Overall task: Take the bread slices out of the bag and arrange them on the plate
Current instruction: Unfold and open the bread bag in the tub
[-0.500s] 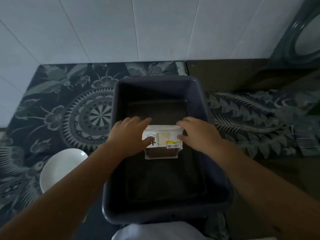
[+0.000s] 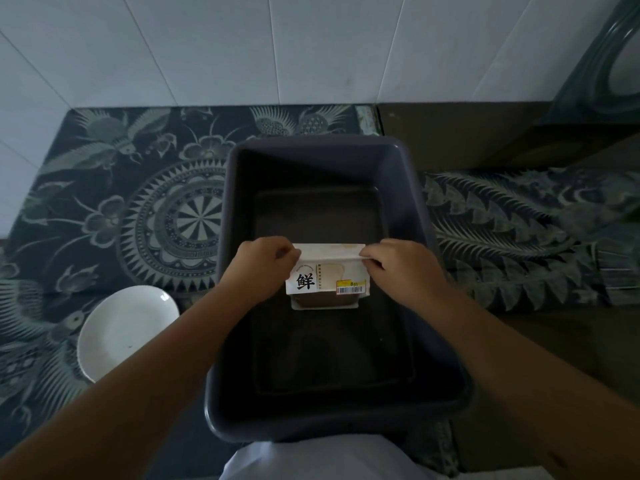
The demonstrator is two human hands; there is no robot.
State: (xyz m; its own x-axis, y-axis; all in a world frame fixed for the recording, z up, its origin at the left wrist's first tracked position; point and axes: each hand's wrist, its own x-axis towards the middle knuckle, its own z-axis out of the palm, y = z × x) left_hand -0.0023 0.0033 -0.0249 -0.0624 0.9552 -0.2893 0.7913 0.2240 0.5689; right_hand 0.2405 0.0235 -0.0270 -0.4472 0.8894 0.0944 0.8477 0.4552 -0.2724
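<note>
Pinching the bread bag (image 2: 327, 271) by its top corners, the left hand (image 2: 259, 265) and right hand (image 2: 398, 268) hold it inside the tub (image 2: 412, 202). Left of the tub lies the white plate (image 2: 121, 330).

One view only: head cam, worn by the person, wide-angle w/ bent edges. Looks fwd and steeply down from above onto a dark grey rectangular plastic tub (image 2: 412, 216), which fills the centre, close. Both forearms enter from the bottom corners; white clothing at bottom edge. Top third of frame is a pale tiled wall (image 2: 277, 46), so cam faces the wall. Dark patterned cloth (image 2: 114, 188) spreads left and right. No 2nd view to share w/.
</note>
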